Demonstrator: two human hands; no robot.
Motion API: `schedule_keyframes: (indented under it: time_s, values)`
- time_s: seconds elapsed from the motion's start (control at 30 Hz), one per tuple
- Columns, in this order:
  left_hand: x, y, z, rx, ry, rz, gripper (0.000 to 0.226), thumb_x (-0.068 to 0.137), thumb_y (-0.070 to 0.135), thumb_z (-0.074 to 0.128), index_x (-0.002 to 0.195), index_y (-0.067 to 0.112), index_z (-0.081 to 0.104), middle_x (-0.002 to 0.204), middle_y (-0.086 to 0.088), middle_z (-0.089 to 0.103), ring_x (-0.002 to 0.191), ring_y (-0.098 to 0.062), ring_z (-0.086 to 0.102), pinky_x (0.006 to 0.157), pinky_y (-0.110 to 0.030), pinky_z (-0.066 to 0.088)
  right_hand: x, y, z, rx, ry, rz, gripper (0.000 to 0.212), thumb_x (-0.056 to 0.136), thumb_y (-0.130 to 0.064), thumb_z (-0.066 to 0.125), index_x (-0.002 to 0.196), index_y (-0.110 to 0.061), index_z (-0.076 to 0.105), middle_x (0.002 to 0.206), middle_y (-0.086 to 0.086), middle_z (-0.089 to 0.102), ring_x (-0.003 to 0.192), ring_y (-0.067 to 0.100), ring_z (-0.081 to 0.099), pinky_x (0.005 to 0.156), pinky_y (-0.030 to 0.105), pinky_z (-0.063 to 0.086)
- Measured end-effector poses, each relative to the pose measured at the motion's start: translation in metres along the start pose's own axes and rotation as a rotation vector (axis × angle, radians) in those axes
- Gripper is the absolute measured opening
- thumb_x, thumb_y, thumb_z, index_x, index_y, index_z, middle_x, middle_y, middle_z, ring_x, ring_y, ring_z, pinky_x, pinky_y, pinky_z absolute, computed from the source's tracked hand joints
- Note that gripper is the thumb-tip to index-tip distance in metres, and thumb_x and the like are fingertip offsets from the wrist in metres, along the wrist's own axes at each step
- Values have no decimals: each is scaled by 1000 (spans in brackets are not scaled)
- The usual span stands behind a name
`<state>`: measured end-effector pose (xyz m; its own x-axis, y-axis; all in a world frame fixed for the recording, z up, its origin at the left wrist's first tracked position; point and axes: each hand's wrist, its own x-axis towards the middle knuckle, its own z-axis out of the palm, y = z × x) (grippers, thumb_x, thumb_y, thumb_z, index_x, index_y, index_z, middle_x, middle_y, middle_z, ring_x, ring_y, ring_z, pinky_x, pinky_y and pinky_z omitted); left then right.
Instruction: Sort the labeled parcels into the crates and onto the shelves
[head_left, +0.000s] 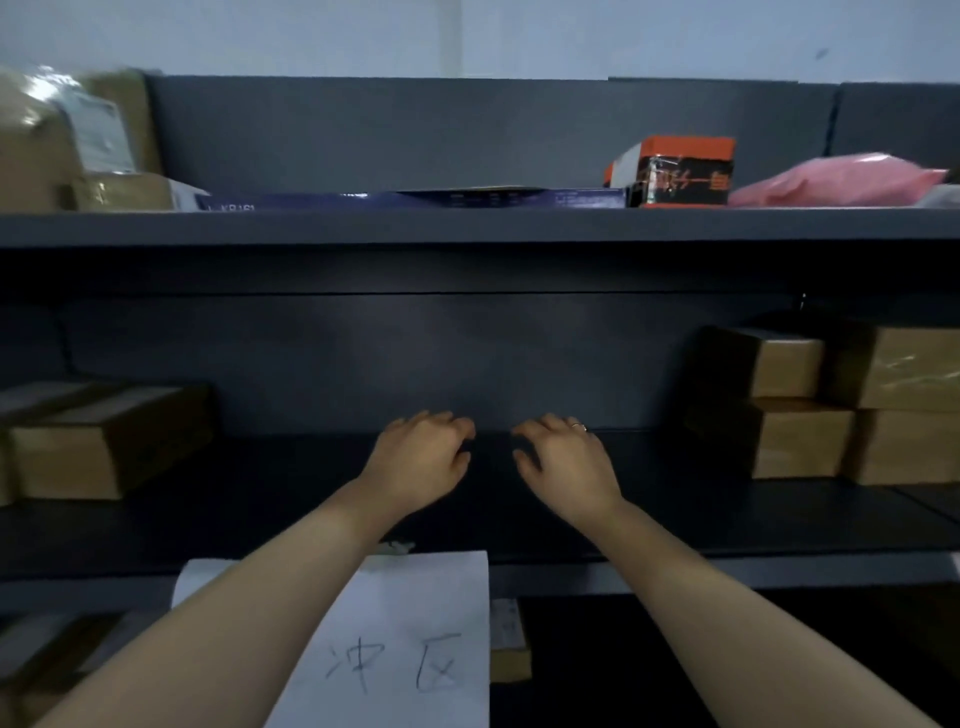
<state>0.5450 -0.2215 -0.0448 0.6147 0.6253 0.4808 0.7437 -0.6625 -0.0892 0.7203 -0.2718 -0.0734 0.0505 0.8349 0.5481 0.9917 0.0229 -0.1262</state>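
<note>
1. Left hand (421, 457) and right hand (563, 462), side by side and just apart at centre frame, reaching deep into the middle shelf (234, 519) toward its back panel.
2. Fingers (451, 423) of both hands curled downward, knuckles up; ring (579, 427) on the right hand. Only darkness in the gap between the hands and beneath them: cannot tell whether gripping a dark parcel or holding nothing.
3. Labeled parcels on the same shelf: brown cartons (104, 441) at 9 o'clock from the hands, stacked cartons (800, 415) at 3 o'clock, both groups well apart from the hands.
4. Top shelf (467, 226) at 12 o'clock, bearing:
   - a flat blue box (415, 200);
   - an orange-and-black box (675, 171) at 1 o'clock;
   - a pink bag (841, 179) at 2 o'clock;
   - blurred taped cartons (62, 145) at 10 o'clock.
5. Paper sign (410, 649) with handwritten characters at 6 o'clock, hanging below the shelf's front lip, partly hidden by the left forearm.
6. Step in hand, as judged: shelving, at or near the setting-down of a parcel in the stretch between the two carton groups; no parcel plainly visible there.
7. Next move, as judged: calls for drawing both hands straight back toward 6 o'clock, clear of lip and sign, then fetching another parcel and reading its label.
</note>
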Motion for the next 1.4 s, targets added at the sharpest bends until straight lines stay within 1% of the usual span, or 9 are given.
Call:
schedule_keyframes:
  time_s: [0.23,0.5,0.77,0.93,1.03,1.1,1.2,1.27,1.4]
  values:
    - [52,14,15,-123,2,17,32,95,30,47,125,22,52,119,1,58,109,-18,52,87,-30,44,22,44,-13,-117,31,51,39,97,-31,46,135,-25,51,129,0,53,121,24,46,96,34,38]
    - [163,121,41,-250,-15,140,37,94,32,48,130,26,48,126,2,54,116,-19,51,94,-33,43,21,183,-74,-251,191,390,45,95,-34,49,137,-17,45,137,13,42,122,34,42,95,39,41]
    - [252,205,64,-481,-99,156,48,94,27,52,140,21,40,137,-4,47,122,-22,48,94,-25,39,69,290,-91,-289,65,592,83,90,-60,47,151,-9,24,157,20,15,141,39,20,112,44,27]
    - [273,215,77,-889,-271,3,55,98,24,49,147,10,27,145,-8,41,131,-22,41,93,-13,30,84,304,-95,-266,-93,691,80,84,-63,56,146,-18,31,149,18,25,134,39,29,105,44,34]
    - [279,221,90,-1189,-353,-169,57,98,38,44,147,13,28,147,-9,38,131,-24,41,105,-28,34,85,300,-90,-221,-35,672,77,79,-61,62,140,-22,34,141,19,28,125,44,33,99,44,37]
    - [282,225,95,-1434,-423,-333,56,94,50,43,140,17,41,138,-9,49,119,-26,50,96,-35,43,84,292,-81,-193,53,605,74,77,-60,62,134,-19,38,138,20,30,123,43,33,96,43,38]
    - [287,222,92,-1786,-560,-547,58,81,65,50,116,19,58,112,-11,63,96,-30,60,70,-39,50,83,272,-65,-236,117,446,74,76,-58,61,133,-16,41,142,24,28,124,43,30,102,42,32]
    - [289,215,97,-1891,-561,-617,53,80,62,57,110,18,60,105,-13,64,94,-31,59,68,-41,50,81,263,-60,-210,100,382,75,76,-57,62,134,-15,42,145,23,26,126,43,29,105,42,29]
    - [282,201,115,-1915,-472,-689,42,80,46,65,110,17,62,98,-11,65,92,-28,60,84,-40,49,69,269,-69,136,79,328,67,85,-56,54,139,-17,44,134,14,43,126,33,41,100,30,34]
